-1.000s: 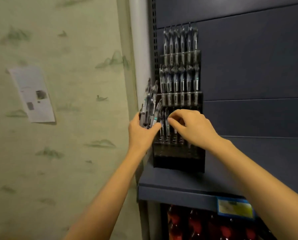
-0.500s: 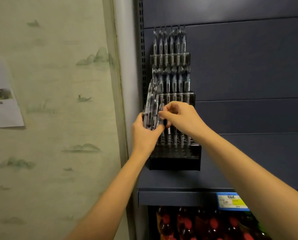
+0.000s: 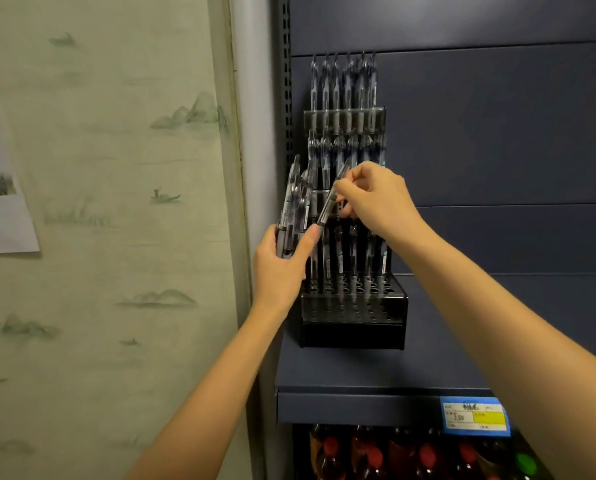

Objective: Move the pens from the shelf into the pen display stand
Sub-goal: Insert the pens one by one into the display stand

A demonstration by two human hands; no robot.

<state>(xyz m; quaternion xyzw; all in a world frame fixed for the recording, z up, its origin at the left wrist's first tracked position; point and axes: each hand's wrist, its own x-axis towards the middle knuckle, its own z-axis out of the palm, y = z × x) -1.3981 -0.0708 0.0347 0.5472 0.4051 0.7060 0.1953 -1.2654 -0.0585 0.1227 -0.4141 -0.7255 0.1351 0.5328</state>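
A black tiered pen display stand (image 3: 353, 320) stands on the dark blue shelf (image 3: 358, 403). Its two upper tiers are full of clear pens, and several pens stand in the back row of the lowest tier. My left hand (image 3: 282, 265) grips a bundle of clear pens (image 3: 294, 209) just left of the stand. My right hand (image 3: 376, 202) pinches a single pen (image 3: 331, 202), tilted, its lower end near my left thumb and in front of the middle tier.
Rows of open holes (image 3: 358, 306) fill the front of the lowest tier. A blue and yellow price tag (image 3: 475, 416) sits on the shelf edge. Bottles with red caps (image 3: 376, 455) stand below. A papered wall (image 3: 99, 237) with a sheet of paper (image 3: 2, 202) lies left.
My right hand has risen from the lowest tier to the bundle and drawn one pen out of it, up and to the right. My left hand keeps its grip on the bundle.
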